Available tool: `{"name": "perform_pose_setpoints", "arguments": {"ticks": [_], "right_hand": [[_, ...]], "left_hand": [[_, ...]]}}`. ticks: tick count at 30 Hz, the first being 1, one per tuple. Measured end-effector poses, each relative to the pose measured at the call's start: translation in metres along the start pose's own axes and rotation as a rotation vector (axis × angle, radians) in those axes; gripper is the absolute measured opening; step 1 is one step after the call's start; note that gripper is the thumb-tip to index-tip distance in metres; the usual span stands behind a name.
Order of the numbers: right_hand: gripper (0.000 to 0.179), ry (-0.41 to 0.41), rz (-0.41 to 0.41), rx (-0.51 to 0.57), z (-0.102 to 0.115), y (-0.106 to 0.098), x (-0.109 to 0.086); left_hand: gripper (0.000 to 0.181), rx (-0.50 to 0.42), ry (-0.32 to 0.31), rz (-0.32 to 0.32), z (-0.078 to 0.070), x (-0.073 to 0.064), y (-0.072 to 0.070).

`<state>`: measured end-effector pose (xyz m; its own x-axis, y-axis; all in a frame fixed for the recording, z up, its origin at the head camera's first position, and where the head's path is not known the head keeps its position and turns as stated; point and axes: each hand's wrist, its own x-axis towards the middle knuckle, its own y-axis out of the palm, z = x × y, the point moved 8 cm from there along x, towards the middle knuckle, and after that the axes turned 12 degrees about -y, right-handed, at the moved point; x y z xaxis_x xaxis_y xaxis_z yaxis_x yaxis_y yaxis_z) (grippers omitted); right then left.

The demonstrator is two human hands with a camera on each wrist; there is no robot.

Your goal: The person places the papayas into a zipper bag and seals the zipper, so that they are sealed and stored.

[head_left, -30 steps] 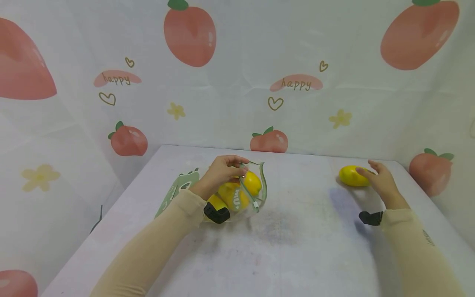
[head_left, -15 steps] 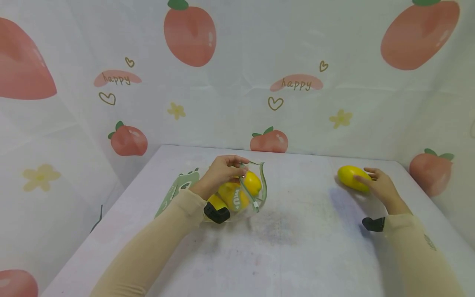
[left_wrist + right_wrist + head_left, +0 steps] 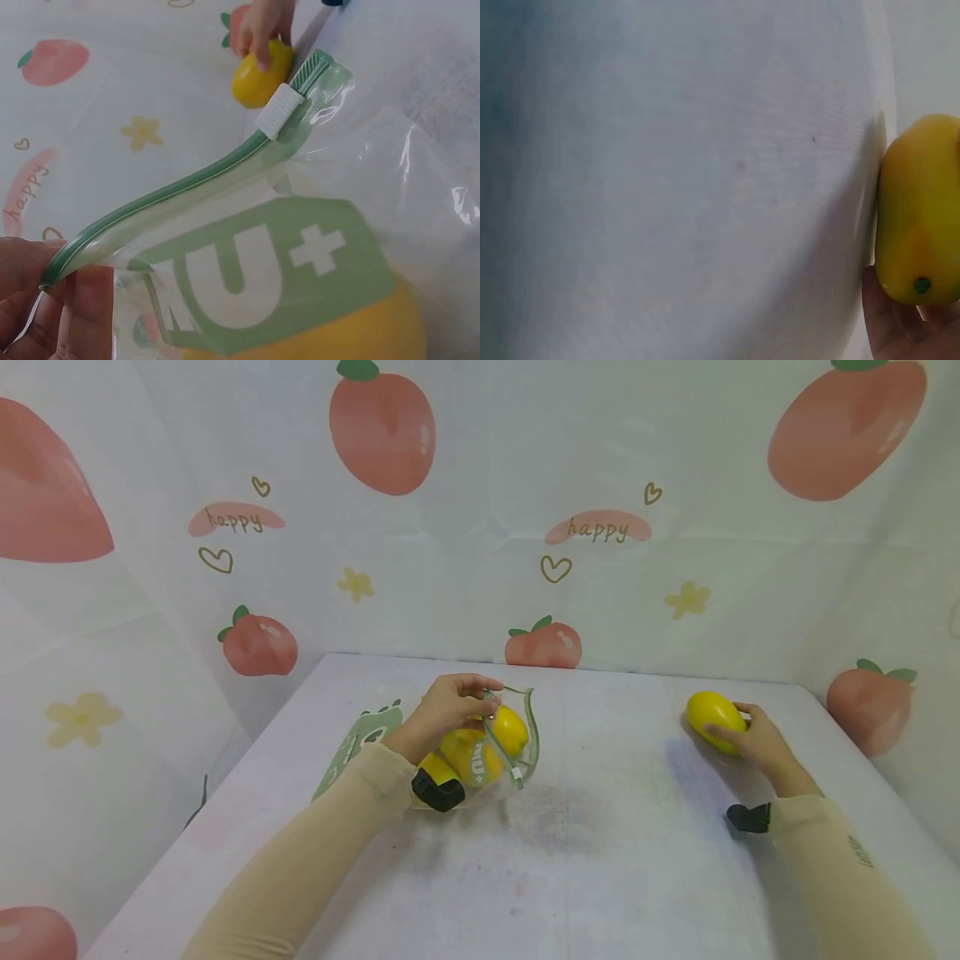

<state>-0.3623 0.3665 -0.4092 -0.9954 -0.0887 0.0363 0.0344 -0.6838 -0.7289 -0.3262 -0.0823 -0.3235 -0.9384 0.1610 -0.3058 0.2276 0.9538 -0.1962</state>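
My left hand pinches the green zip edge of a clear slider bag, whose mouth gapes toward the right. Several yellow fruits lie inside the bag, partly covered by its green printing and my wrist. A white slider sits near the far end of the zip. Over at the right, my right hand grips a yellow mango, thumb on the near side and fingers behind. In the right wrist view the mango shows a small green stem spot, close over the table.
A white table with faint smudges spreads between the hands. The bag's green printed end lies flat to the left. Behind stands a white cloth backdrop with peaches and flowers. A dark cord shows at the left edge.
My right hand has closed around the mango, which has turned from lying sideways to tilting toward me. The left hand and the bag have stayed put.
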Motion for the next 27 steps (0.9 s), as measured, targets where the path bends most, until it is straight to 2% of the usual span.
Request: {"name": "perform_pose_setpoints", "arguments": {"ticks": [7,14,20,27], "right_hand": [[0.098,-0.004,-0.003,-0.003,0.005,0.004,0.000],[0.094,-0.085,-0.007,-0.009,0.023,0.010,0.003],[0.088,-0.156,-0.010,0.020,0.047,0.017,0.006],[0.085,-0.224,0.002,0.041,0.085,0.031,0.008]], "left_hand": [[0.026,0.007,-0.009,-0.005,0.001,0.001,0.000],[0.026,0.004,-0.006,0.000,0.001,0.001,0.000],[0.026,0.000,-0.006,0.003,0.001,0.001,0.000],[0.026,0.006,-0.008,0.000,0.001,0.001,-0.001]]}}
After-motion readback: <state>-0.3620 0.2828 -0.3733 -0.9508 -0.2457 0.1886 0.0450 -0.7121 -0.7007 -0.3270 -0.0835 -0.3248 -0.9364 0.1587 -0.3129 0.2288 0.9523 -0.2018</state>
